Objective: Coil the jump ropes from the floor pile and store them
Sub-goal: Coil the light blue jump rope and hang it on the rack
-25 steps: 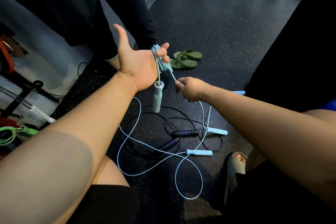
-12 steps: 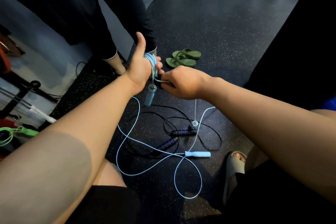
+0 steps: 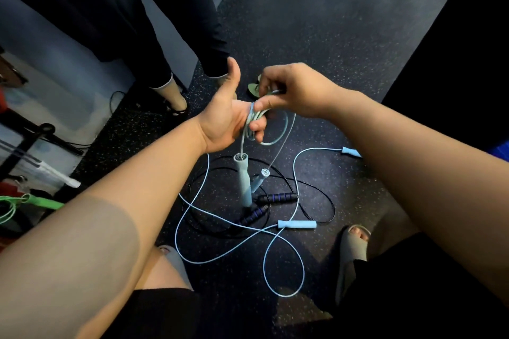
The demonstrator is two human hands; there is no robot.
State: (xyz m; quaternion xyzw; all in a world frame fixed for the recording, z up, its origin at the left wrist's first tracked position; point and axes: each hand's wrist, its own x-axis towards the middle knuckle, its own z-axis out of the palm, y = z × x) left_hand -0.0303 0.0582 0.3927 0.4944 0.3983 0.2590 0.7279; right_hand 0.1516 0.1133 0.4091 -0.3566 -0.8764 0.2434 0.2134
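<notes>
My left hand [image 3: 224, 121] is raised palm-up with the thumb pointing up, and coils of a light blue jump rope [image 3: 254, 124] are wound around its curled fingers. Two pale blue handles [image 3: 243, 181] of that rope hang below the hand. My right hand [image 3: 292, 91] pinches the rope's cord just above the coils. On the floor below lie another light blue jump rope [image 3: 297, 224], spread in loose loops, and a black jump rope [image 3: 278, 197] with dark ribbed handles, tangled together.
Another person's legs [image 3: 165, 69] stand at the far left, close to the pile. Green flip-flops [image 3: 254, 88] lie behind my hands. My own sandalled feet [image 3: 352, 250] flank the ropes. A green rope [image 3: 33, 201] and metal frame legs sit at the left edge.
My right hand lifted from beside the left hand to above it, carrying the cord over the coils. The second handle rose off the floor and now hangs beside the first.
</notes>
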